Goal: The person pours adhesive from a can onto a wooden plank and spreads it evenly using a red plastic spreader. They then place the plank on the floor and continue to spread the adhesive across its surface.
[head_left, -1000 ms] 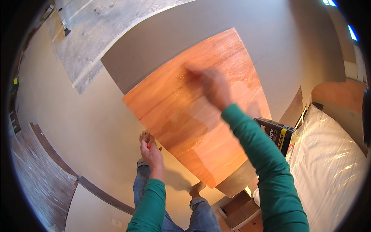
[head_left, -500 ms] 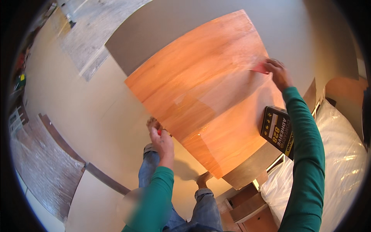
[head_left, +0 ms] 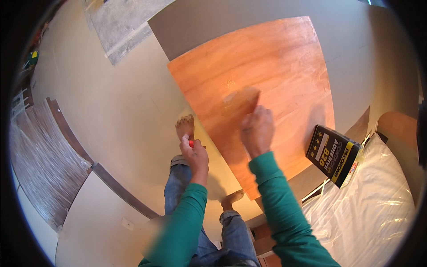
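Note:
An orange-brown wood panel (head_left: 284,58) lies before me, its surface shiny with a wet coat. Over its middle, my right hand (head_left: 258,129) is closed around a flat reddish spreader (head_left: 255,98), which reaches down to the panel; motion smears both. A glossy wet patch (head_left: 235,100) lies just left of the spreader. Off the panel's near left edge, my left hand (head_left: 195,153) is closed on a small red object (head_left: 191,143), mostly hidden by the fingers. The black and yellow adhesive can (head_left: 333,153) stands to the right, by the panel's right corner.
Under the panel extends a larger grey sheet (head_left: 191,26). Plastic-wrapped material (head_left: 382,196) lies at the lower right, and a wrapped brown stack (head_left: 49,164) at the left. My bare feet (head_left: 185,126) stand on the beige floor (head_left: 120,107) near the panel's edge.
My right hand has swept the spreader from the panel's right edge leftward and nearer, to its middle. The left hand still holds the red object. The view has shifted somewhat.

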{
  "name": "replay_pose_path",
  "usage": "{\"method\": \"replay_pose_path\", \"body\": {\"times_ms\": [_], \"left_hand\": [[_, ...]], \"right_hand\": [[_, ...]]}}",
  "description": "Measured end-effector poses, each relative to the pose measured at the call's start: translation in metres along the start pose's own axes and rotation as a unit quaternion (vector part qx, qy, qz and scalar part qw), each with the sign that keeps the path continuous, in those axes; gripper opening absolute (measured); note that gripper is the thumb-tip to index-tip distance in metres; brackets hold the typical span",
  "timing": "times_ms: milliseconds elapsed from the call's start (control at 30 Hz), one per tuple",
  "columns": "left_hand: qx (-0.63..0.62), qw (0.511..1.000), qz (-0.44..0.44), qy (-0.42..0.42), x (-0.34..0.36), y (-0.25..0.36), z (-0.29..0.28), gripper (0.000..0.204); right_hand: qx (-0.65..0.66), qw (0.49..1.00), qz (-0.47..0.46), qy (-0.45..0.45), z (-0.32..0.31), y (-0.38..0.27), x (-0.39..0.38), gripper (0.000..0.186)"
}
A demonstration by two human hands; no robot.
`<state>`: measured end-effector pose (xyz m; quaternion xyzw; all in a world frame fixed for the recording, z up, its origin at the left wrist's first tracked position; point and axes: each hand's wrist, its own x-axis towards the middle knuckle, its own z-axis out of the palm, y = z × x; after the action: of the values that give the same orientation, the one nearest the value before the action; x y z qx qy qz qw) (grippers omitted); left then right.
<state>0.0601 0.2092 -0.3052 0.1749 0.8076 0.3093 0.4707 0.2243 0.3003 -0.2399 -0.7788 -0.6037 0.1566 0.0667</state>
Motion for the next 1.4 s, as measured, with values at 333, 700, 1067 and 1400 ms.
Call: {"method": "replay_pose_path", "body": {"times_ms": [333,700,1067,1400], "left_hand": [[-0.031,0.997,-0.061,-0.016,0.004,0.001,-0.015,0.049],[-0.006,0.997,-0.055,-0.05,0.006,-0.013,-0.016,0.051],[-0.022,0.996,-0.064,-0.065,-0.001,-0.003,-0.004,0.044],[-0.032,0.999,-0.018,-0.037,0.034,-0.002,-0.011,0.045]], "right_hand": [[0.114,0.99,-0.06,0.054,-0.01,-0.052,0.049,0.014],[-0.054,0.922,-0.381,-0.051,-0.018,0.001,0.032,0.038],[-0.246,0.964,0.105,0.009,-0.087,0.215,0.147,0.022],[0.172,0.968,-0.17,-0.066,0.001,-0.084,0.07,0.032]]}}
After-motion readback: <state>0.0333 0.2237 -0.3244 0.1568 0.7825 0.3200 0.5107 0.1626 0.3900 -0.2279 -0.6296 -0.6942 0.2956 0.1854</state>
